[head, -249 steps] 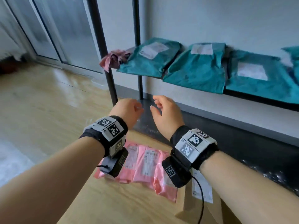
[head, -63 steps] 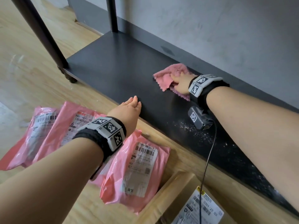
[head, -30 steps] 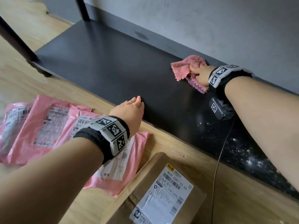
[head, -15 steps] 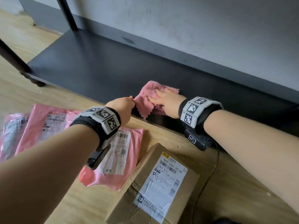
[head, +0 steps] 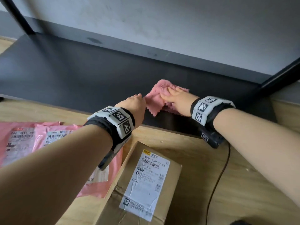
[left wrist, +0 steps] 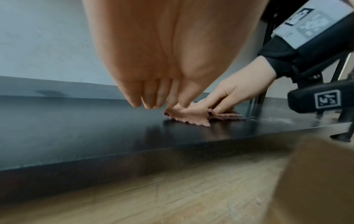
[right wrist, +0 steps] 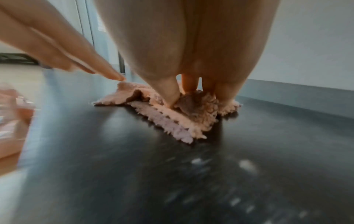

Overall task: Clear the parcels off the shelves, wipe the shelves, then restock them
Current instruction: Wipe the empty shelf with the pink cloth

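Note:
A pink fluffy cloth (head: pixel 155 99) lies crumpled on the black bottom shelf (head: pixel 81 75) near its front edge. My right hand (head: pixel 177 98) presses down on the cloth (right wrist: pixel 172 119) with straight fingers and thumb. My left hand (head: pixel 134 103) hovers just left of it, fingers straight and pointing down at the cloth's (left wrist: pixel 191 119) left edge; I cannot tell whether they touch it. Pink parcels (head: pixel 24 138) and a cardboard box (head: pixel 146 184) with a white label lie on the wooden floor in front of the shelf.
White dust flecks (right wrist: pixel 245 165) speckle the shelf (right wrist: pixel 114 166) right of the cloth. Black frame posts stand at the far left (head: pixel 19 17) and at the right (head: pixel 284 73). A grey wall runs behind. A wrist cable (head: pixel 217 179) trails over the floor.
My right hand has dragged the cloth from the back of the shelf toward its front edge. My left hand has left the shelf edge and come up beside the cloth.

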Available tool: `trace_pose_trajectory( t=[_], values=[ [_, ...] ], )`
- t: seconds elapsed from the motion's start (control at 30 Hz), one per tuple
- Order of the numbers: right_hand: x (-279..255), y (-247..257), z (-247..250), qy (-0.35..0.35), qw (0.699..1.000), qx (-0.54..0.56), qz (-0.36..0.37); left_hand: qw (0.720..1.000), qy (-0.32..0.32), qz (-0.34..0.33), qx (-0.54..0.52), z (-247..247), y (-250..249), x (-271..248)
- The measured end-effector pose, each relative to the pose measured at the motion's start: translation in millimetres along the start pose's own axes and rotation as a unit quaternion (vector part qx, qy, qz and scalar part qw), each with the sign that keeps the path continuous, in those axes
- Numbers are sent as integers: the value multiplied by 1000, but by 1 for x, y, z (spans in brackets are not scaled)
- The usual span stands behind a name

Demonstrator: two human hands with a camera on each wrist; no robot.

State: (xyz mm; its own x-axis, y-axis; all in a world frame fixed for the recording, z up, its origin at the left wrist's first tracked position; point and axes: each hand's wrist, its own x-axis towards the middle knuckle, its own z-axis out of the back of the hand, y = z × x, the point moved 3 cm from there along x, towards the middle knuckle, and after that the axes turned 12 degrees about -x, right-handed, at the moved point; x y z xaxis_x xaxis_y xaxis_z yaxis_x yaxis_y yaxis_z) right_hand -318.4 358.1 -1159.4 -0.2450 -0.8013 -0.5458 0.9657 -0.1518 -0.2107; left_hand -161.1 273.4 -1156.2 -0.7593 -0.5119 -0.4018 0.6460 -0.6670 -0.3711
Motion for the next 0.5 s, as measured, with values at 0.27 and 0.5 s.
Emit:
trace_pose_trajectory(
  t=[0.27, 0.5],
  values=[
    [55, -85, 20, 5, 996, -14, -88, 990, 65, 37, 120, -4, -3, 11],
    [67, -89, 40, -5, 994, -71, -80, 991, 62, 46, 107, -3, -7, 11]
  ],
)
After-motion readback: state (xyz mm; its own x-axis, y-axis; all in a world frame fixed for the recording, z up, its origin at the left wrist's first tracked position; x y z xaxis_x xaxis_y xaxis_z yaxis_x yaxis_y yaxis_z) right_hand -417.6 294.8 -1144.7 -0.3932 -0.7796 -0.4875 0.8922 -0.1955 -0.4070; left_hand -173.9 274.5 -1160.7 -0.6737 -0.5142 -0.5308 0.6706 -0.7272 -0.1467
